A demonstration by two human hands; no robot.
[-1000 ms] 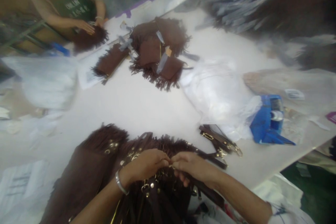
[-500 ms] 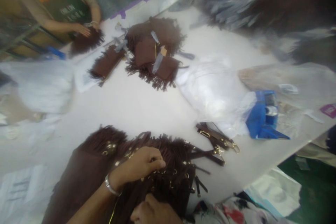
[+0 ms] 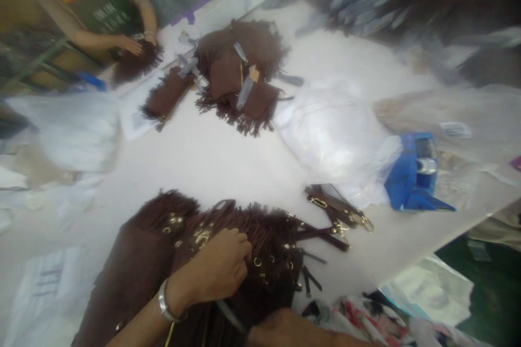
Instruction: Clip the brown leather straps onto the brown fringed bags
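1. My left hand (image 3: 222, 263) curls over at least two brown fringed bags (image 3: 122, 276) nearest me; what its grip pinches, if anything, I cannot tell.
2. My right hand (image 3: 285, 328) is low, beside one grey strip (image 3: 231, 315); its grip is blurred, so I cannot tell.
3. A second ago both hands met; now they're apart, so their joint work seems broken off.
4. Farther over the worktop (image 3: 183, 162): one pouch (image 3: 169, 95), one blue box (image 3: 411, 173), two co-worker's hands (image 3: 130, 44).
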